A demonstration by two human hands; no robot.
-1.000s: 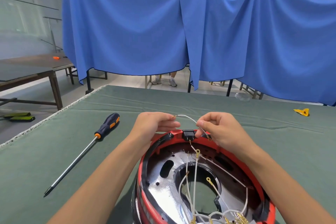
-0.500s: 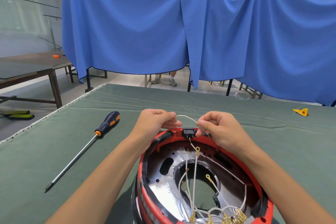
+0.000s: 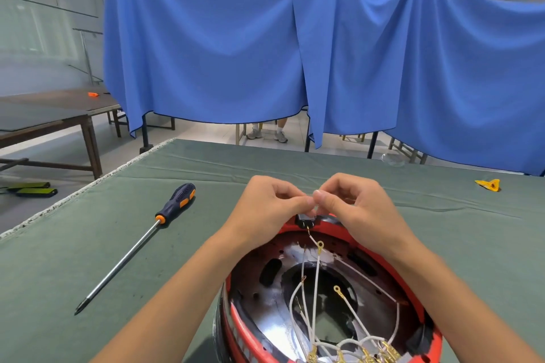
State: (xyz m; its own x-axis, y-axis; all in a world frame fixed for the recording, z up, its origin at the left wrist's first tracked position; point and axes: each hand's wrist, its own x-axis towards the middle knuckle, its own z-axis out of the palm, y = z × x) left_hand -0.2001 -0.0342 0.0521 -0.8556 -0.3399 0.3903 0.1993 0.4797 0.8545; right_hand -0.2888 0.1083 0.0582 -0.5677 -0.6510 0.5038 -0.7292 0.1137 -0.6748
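A red round appliance shell (image 3: 418, 306) lies open side up on the green table cloth (image 3: 88, 259), showing a shiny metal plate and several white wires (image 3: 315, 289) with brass ring terminals. A small black switch (image 3: 305, 220) sits in its far rim. My left hand (image 3: 265, 209) and my right hand (image 3: 354, 206) meet just above that switch, fingertips touching, and pinch a thin white wire between them. Most of that wire is hidden by the fingers.
A long screwdriver (image 3: 138, 244) with a black and orange handle lies on the cloth to the left. A yellow piece (image 3: 488, 185) lies far right. Blue curtains (image 3: 206, 38) hang behind the table, a person's feet (image 3: 267, 134) below them. Wooden tables (image 3: 53, 115) stand left.
My hands have come together: the gap spanned by the white wire loop has closed and the fingertips now touch above the switch.
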